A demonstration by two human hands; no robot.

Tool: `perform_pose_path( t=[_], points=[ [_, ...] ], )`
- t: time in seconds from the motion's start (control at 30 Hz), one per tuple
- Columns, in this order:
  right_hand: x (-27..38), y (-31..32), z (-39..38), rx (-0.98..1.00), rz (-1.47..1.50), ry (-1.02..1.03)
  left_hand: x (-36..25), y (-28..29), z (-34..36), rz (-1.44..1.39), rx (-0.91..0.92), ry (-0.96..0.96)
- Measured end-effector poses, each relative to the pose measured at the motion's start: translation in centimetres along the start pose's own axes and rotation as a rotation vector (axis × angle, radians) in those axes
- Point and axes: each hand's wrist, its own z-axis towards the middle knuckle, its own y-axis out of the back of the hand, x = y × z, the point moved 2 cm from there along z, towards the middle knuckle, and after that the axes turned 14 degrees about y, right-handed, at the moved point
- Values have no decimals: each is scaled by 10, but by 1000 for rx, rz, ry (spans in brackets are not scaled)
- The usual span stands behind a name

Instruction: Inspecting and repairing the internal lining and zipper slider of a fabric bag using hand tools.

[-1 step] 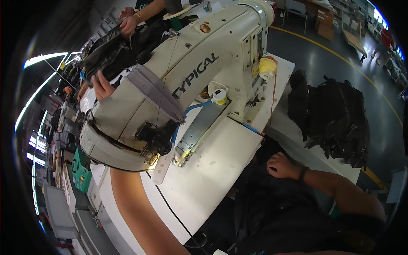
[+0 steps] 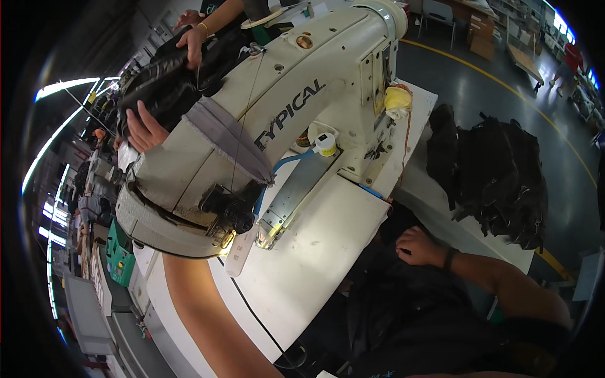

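Behind the head of a cream sewing machine [image 2: 302, 94], my left hand [image 2: 144, 126] is raised with fingers extended, just beside a black fabric piece [image 2: 157, 88]; my forearm runs behind the machine head. Whether the fingertips touch the fabric is hard to tell. My right hand [image 2: 417, 244] rests with loosely bent fingers on black cloth [image 2: 416, 302] at my lap. A grey cloth [image 2: 220, 135] is wrapped on the machine arm, and a small white bottle [image 2: 326, 145] stands on the bed.
A co-worker's hands [image 2: 192, 44] are at the black fabric across the machine. A pile of dark pieces [image 2: 485, 176] lies on the side surface at right. A green case [image 2: 120, 255] sits at left. A person in red [image 2: 570, 60] is in the aisle.
My left hand has shifted slightly left, its fingers straighter. The co-worker's nearer hand has turned downward on the black fabric, which has shifted a little.
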Motion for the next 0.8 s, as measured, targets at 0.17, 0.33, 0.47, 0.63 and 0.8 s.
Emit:
perform_pose_path(
  t=[0.17,0.33,0.47,0.63,0.8],
  points=[
    [-6,1,21,-41,-1,11,63,-5,-15,99,266,-214],
    [5,-5,32,-70,60,54,108,72,-103,-84,652,-51],
    [26,-27,60,-17,168,195,212,198,-146,-68,948,213],
    [45,-40,78,13,178,203,46,312,-114,-9,1007,-160],
    [58,-60,101,88,240,303,15,394,-126,-88,1051,-132]
  ],
)
